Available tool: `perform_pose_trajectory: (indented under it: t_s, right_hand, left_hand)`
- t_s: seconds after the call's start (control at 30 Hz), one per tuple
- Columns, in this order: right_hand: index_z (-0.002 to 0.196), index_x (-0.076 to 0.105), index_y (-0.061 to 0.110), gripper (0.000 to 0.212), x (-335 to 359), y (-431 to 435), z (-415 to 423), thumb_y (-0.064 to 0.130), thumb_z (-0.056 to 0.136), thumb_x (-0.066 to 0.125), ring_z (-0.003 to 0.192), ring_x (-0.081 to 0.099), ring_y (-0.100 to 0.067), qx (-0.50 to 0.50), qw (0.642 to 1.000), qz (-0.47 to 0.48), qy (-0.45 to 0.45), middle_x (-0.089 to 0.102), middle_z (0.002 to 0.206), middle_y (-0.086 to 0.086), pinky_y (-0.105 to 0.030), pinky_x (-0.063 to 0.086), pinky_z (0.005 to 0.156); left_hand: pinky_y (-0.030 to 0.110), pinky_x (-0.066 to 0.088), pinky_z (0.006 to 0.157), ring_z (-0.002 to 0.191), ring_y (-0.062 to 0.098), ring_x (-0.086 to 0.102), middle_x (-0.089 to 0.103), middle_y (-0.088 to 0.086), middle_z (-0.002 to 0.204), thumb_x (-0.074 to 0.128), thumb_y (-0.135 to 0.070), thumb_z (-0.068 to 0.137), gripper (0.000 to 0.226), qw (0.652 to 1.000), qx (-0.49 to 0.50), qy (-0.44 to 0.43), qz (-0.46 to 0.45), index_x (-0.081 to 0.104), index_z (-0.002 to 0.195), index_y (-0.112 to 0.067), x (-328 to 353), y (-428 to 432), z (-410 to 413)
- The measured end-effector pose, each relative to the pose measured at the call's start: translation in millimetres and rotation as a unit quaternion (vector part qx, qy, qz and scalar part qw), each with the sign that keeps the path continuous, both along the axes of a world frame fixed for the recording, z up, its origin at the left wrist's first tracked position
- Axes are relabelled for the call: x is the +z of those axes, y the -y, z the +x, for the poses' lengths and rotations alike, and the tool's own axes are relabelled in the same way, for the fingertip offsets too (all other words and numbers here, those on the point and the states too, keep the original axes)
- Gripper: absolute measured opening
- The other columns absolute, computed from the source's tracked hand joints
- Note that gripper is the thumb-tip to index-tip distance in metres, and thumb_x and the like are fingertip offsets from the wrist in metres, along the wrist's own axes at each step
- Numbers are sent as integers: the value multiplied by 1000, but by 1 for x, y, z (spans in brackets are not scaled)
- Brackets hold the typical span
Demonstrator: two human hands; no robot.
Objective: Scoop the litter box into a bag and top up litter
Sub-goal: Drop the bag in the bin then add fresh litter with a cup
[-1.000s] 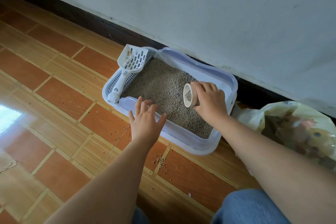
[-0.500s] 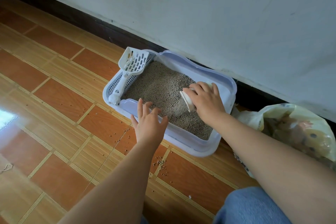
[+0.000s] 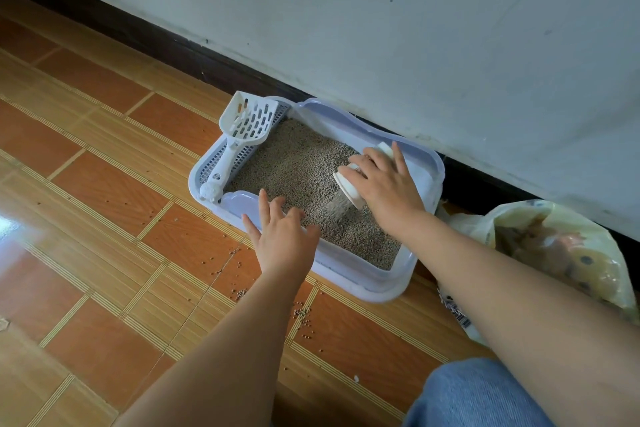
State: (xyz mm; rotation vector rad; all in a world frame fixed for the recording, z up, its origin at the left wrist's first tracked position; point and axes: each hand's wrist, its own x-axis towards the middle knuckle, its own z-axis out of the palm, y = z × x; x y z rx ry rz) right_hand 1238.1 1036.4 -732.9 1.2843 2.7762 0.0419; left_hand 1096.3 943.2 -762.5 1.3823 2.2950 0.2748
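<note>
Tipped further than a moment ago, the cup (image 3: 348,185) now points its mouth down toward the lower left, and a thin stream of litter (image 3: 294,166) falls from it into the litter box (image 3: 367,282) at the middle of the frame, against the wall. The right hand (image 3: 388,191) grips the cup from above with its fingers curled over it, one finger stretched out toward the far rim. The left hand (image 3: 284,239) rests on the near rim with its fingers spread. A white slotted scoop (image 3: 242,135) lies on the grid at the box's left end. A yellowish bag (image 3: 561,253) sits at the right edge, and loose pellets (image 3: 301,314) dot the tiled floor (image 3: 104,191).
</note>
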Motion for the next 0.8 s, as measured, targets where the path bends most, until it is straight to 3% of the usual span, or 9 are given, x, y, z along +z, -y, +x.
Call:
perform_pose_trajectory:
  t_s: [0.1, 0.27, 0.43, 0.63, 0.7, 0.8]
  right_hand:
    - [141, 35, 18, 78, 2, -2, 1, -2, 73, 66, 143, 15, -29, 21, 1000, 22, -3, 32, 148, -8, -53, -8, 115]
    - [124, 57, 12, 75, -6, -1, 7, 3, 55, 82, 129, 44, -35, 67, 995, 71, 10, 55, 129, -14, -59, 7, 111]
    - [141, 38, 20, 74, -1, 0, 14, 0, 76, 66, 141, 20, -26, -20, 999, -2, -50, 36, 147, -4, -52, -5, 115]
    - [135, 42, 23, 74, -2, -3, 19, 18, 70, 77, 130, 38, -24, -134, 964, -83, -216, 47, 137, 0, -53, 26, 110]
    - [132, 44, 17, 75, 6, -2, 25, 20, 67, 80, 124, 45, -25, -162, 936, -81, -303, 52, 132, -5, -45, 37, 102]
    - [132, 42, 9, 74, 28, 3, 43, 17, 69, 80, 119, 47, -24, -213, 892, -79, -390, 51, 129, -9, -28, 37, 92]
  left_hand:
    - [49, -12, 115, 147, 19, -11, 25, 3, 153, 45, -35, 90, 33, 1000, -8, -29, -5, 58, 117, -20, 0, -1, 1]
    - [48, -10, 117, 147, 22, -10, 26, 6, 153, 44, -37, 91, 36, 998, -21, -49, -13, 56, 121, -19, 1, -3, 2]
    - [45, -9, 118, 147, 23, -9, 26, 7, 153, 44, -32, 91, 36, 999, -20, -44, -3, 55, 122, -17, 1, -3, 3]
    - [46, -6, 119, 147, 21, 2, 34, 6, 148, 43, -22, 92, 33, 999, -25, -38, 7, 55, 122, -15, 2, -7, 9]
    - [47, -6, 118, 147, 21, 5, 36, 4, 146, 43, -20, 92, 33, 999, -27, -40, 5, 55, 122, -17, 2, -7, 11]
    - [48, -5, 117, 146, 22, 7, 38, 4, 145, 45, -22, 92, 34, 998, -37, -42, 5, 55, 124, -18, 2, -6, 10]
